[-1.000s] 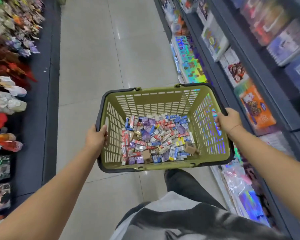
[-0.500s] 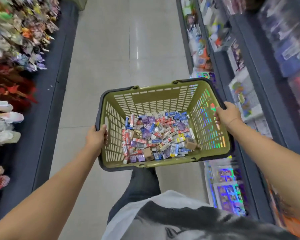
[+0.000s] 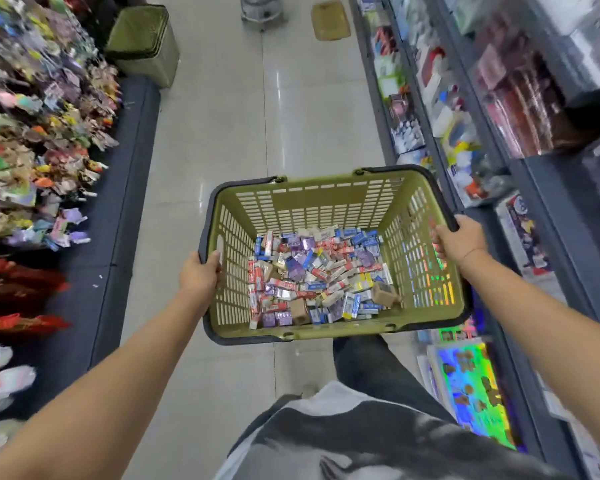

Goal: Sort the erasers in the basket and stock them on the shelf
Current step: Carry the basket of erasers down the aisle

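Our left hand [image 3: 199, 276] grips the basket [image 3: 329, 194] by its left rim; our right hand [image 3: 459, 241] grips its right rim; erasers [image 3: 317, 278] heaped inside it.

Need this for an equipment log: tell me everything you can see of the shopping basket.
The basket is olive-green plastic, with slotted walls and dark handles folded down along its rim. It is held level over the aisle floor: the left hand grips its left edge, the right hand its right edge. A pile of packaged erasers covers its bottom.
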`<state>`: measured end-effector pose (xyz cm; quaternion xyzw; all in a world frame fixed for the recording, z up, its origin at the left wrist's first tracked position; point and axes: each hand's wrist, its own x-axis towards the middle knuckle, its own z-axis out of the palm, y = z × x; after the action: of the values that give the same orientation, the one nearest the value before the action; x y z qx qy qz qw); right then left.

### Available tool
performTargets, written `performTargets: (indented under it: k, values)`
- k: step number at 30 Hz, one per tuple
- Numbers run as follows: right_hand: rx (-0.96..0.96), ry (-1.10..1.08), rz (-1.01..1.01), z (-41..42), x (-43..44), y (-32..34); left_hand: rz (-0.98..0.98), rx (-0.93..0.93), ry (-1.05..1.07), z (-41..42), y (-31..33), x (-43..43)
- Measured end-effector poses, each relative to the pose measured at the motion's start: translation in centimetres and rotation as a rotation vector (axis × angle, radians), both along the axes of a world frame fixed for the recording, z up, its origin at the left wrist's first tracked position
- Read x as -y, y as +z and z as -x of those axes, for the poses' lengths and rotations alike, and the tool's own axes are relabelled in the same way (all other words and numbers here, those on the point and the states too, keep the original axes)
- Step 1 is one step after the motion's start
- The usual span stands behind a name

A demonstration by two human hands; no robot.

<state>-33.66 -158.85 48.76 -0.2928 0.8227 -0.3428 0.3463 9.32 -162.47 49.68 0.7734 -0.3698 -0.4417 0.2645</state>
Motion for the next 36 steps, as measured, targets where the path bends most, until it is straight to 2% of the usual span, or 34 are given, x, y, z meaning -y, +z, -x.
performTargets:
  k: [15,21,24,28,36]
  values:
    - [-0.049,0.077,-0.034,11.6,42.7,-1.7,-0.044,-0.054,0.098,10.0,-1.1,38.4]
    - [-0.074,0.055,-0.041,13.4,58.6,-2.7,-0.039,-0.019,0.098,12.0,-2.6,54.8]
    - [-0.115,0.033,-0.054,13.8,66.2,-2.2,-0.063,-0.003,0.079,12.6,-2.5,63.7]
    - [-0.015,-0.008,-0.062,14.5,76.2,-1.8,-0.056,0.027,0.035,13.4,-1.4,75.2]
    - [-0.026,-0.078,-0.106,18.2,97.0,-3.3,-0.06,0.024,-0.03,17.1,-1.8,98.6]
